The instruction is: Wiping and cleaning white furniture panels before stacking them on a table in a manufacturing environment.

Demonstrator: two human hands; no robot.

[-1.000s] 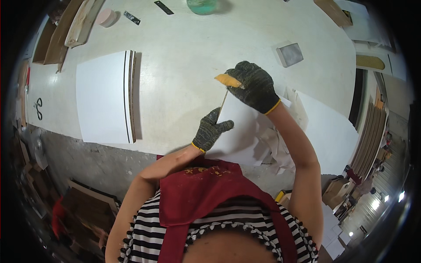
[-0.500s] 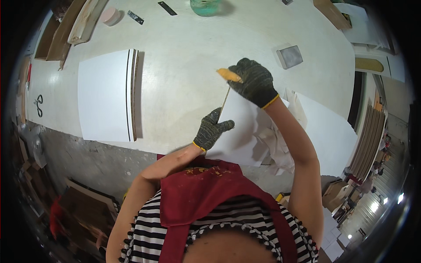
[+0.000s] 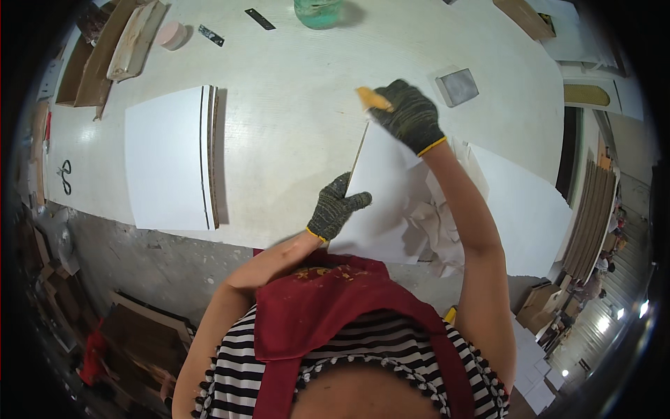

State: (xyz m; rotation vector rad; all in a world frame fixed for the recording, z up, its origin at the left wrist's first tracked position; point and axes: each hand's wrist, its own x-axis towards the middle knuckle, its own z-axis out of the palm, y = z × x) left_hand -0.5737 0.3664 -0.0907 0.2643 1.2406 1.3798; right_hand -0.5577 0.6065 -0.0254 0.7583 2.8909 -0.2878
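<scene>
A white board (image 3: pixel 384 195) with a thin brown edge stands tilted in front of me. My left hand (image 3: pixel 335 206), in a dark knit glove, grips its left edge, thumb over the white face. At the board's far corner, my gloved right hand (image 3: pixel 407 115) is closed around a small yellow-orange piece (image 3: pixel 375 99) that looks like a folded cloth or sponge. Whether that piece touches the edge is hard to tell. Crumpled white paper (image 3: pixel 438 234) lies beside the board, partly behind my right forearm.
Several white boards (image 3: pixel 167 157) are stacked at left. Another white sheet (image 3: pixel 516 209) lies at right. Beyond are a grey block (image 3: pixel 457 87), a jar of greenish liquid (image 3: pixel 317 12), a pink round container (image 3: pixel 172 35) and black metal strips (image 3: pixel 259 19). Black-handled scissors (image 3: pixel 65 177) rest near the left edge.
My right hand has moved slightly farther away, past the board's far corner, with the yellow-orange piece in it. My left hand keeps its grip, and the view has shifted a little.
</scene>
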